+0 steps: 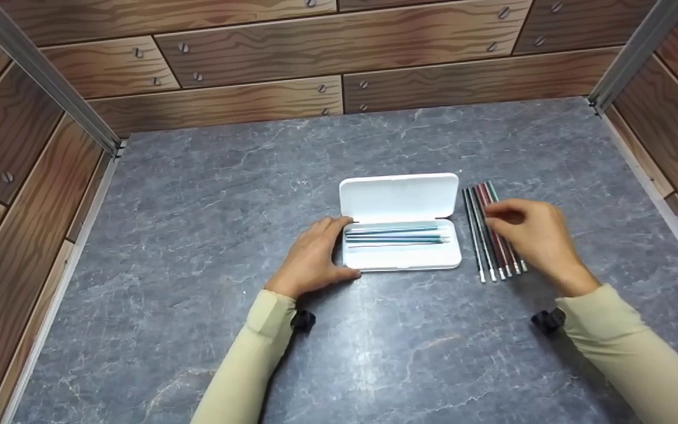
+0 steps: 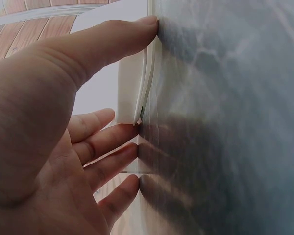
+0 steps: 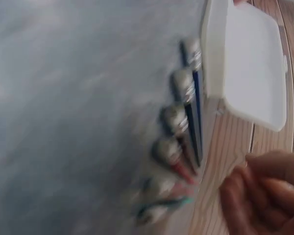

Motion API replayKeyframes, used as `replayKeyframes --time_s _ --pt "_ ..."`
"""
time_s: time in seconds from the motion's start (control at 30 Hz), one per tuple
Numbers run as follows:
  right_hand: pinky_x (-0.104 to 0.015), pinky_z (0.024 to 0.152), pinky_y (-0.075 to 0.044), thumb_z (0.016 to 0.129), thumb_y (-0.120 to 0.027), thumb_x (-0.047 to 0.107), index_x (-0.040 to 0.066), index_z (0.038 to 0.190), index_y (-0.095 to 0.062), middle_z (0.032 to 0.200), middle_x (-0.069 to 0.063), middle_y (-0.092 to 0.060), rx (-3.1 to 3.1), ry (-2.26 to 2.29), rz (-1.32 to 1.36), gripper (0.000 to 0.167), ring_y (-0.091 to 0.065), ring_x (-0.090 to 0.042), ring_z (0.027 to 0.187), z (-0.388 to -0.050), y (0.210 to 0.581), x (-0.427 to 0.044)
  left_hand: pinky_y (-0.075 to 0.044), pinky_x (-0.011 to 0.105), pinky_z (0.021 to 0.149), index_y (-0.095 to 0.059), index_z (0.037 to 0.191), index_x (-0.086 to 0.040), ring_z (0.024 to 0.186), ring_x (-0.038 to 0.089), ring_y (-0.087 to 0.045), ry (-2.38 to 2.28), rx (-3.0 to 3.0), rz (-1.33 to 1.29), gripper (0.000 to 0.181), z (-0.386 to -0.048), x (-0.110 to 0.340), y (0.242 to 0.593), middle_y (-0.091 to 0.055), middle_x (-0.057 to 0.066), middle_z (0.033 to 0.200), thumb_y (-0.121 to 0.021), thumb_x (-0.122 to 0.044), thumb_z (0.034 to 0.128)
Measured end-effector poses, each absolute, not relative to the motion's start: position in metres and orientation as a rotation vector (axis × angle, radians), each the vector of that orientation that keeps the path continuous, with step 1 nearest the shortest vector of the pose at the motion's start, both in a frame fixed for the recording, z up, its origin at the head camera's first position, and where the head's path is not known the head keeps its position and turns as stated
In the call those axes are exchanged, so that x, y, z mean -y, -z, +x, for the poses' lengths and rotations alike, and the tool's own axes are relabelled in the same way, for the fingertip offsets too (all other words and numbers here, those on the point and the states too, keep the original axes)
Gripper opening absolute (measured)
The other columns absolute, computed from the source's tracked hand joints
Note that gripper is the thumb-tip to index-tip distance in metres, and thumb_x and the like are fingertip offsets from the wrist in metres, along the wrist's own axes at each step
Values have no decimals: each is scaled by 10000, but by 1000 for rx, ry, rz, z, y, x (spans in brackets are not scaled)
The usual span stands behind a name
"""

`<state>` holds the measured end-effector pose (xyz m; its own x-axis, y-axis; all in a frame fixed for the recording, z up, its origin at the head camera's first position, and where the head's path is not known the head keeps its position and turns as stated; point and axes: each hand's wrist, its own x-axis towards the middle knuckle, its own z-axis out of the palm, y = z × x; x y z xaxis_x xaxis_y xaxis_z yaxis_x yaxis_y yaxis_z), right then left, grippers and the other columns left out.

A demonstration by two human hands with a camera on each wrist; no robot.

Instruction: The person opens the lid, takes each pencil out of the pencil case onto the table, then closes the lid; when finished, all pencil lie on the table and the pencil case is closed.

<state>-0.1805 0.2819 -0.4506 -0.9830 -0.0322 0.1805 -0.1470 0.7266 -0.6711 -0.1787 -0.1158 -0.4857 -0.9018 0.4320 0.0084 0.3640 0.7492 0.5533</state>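
A white case [image 1: 401, 261] stands with its lid [image 1: 398, 197] raised at the back; several blue-green pencils [image 1: 395, 238] lie inside. At the case's left end is my left hand [image 1: 309, 256], thumb by the front corner and fingers by the back corner. The left wrist view shows this hand [image 2: 54, 117] with its thumb against the case's edge and fingers nearly straight. Dark, red and green pencils [image 1: 488, 235] lie side by side right of the case. Over them my right hand [image 1: 536, 238] has its thumb and fingers bent, tips apart; nothing shows between them.
Grey marbled tabletop [image 1: 198, 194] surrounds the case and pencils. Wood-patterned panels [image 1: 256, 59] border the back and both sides, with metal posts at the back corners. Silvery pencil ends [image 3: 175, 119] point toward the front of the table.
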Motion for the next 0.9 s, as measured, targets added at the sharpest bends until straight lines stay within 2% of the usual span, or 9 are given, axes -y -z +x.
replayKeyframes --time_s 0.07,0.2,0.3,0.4,0.47,0.7,0.9 --pt "-1 798 -490 957 -845 40 32 1174 -859 1142 -210 -851 2767 -1167 266 217 -636 149 883 -185 449 -269 -460 568 1268 -475 1675 -90 1445 351 -590 -857 -2826 643 1056 -178 116 486 -639 147 1491 -1012 -380 813" --pt "-68 852 -568 937 -839 -30 27 1130 -863 1093 -160 -860 2787 -1189 561 203 -778 -95 931 -192 449 -245 -456 571 1276 -477 1675 -92 1455 354 -586 -858 -2825 637 1052 -178 116 486 -638 148 1500 -1010 -380 815" --pt "-237 886 -652 934 -830 -55 20 1103 -866 1057 -118 -863 2788 -1092 811 188 -813 -251 960 -199 451 -233 -452 569 1282 -478 1673 -92 1462 355 -584 -862 -2822 638 1049 -178 116 486 -636 146 1506 -1010 -374 814" --pt "-423 880 -679 928 -831 -66 31 1086 -870 1037 -95 -858 2802 -960 971 189 -810 -304 954 -205 452 -223 -457 570 1276 -480 1670 -94 1460 355 -585 -862 -2824 638 1048 -178 116 486 -637 144 1505 -1011 -371 811" --pt "-489 866 -674 921 -835 -66 38 1067 -873 1023 -101 -855 2816 -870 1029 183 -810 -313 942 -208 452 -218 -460 568 1271 -479 1671 -95 1459 353 -586 -856 -2826 641 1049 -179 115 486 -638 143 1506 -1010 -376 811" --pt "-535 879 -678 916 -811 -96 -9 1061 -865 1031 -179 -844 2865 -744 1122 178 -817 -362 971 -211 456 -210 -460 557 1276 -474 1673 -81 1470 354 -581 -844 -2824 654 1053 -179 114 486 -635 146 1514 -1005 -391 818" --pt "-533 877 -677 922 -797 -102 -21 1084 -862 1031 -189 -835 2870 -746 1139 193 -810 -361 968 -211 457 -208 -464 564 1272 -479 1670 -84 1466 355 -585 -846 -2827 646 1050 -179 115 487 -636 148 1509 -1008 -381 814"
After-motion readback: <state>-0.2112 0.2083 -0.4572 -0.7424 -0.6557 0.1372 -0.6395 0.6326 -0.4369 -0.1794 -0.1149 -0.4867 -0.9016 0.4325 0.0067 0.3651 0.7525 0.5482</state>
